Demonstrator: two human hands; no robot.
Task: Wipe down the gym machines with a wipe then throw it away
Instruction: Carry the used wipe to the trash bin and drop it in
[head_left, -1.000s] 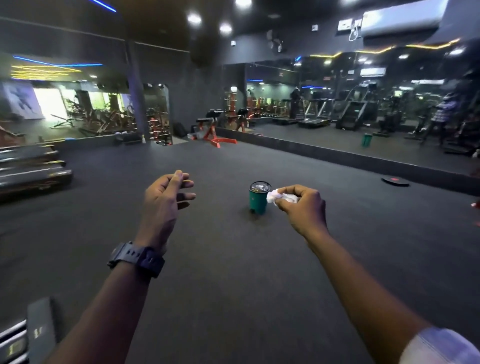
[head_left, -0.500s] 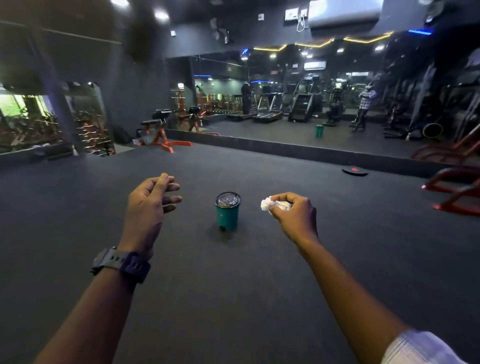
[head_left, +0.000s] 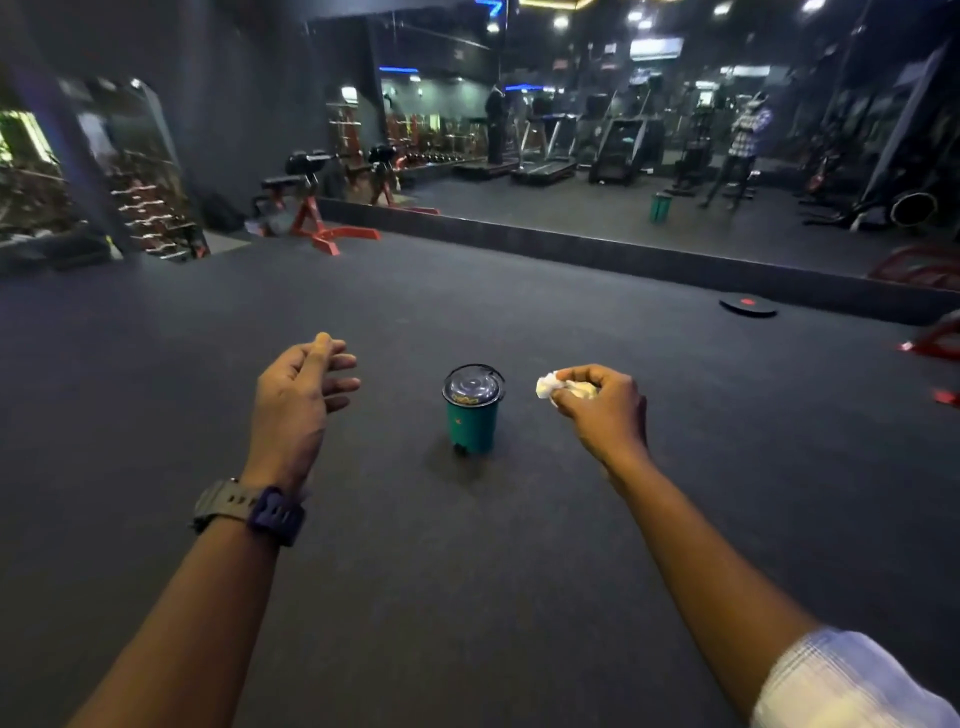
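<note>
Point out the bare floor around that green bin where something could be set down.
Bare floor lies all round the green bin: between it and the left hand, under the right hand holding the wipe, and ahead toward the mirror ledge. Crowded: the red benches far left.

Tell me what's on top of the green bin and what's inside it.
A dark domed lid sits closed on top of the green bin. The lid covers the opening, so the inside cannot be seen. The crumpled wipe is in the right hand.
</note>
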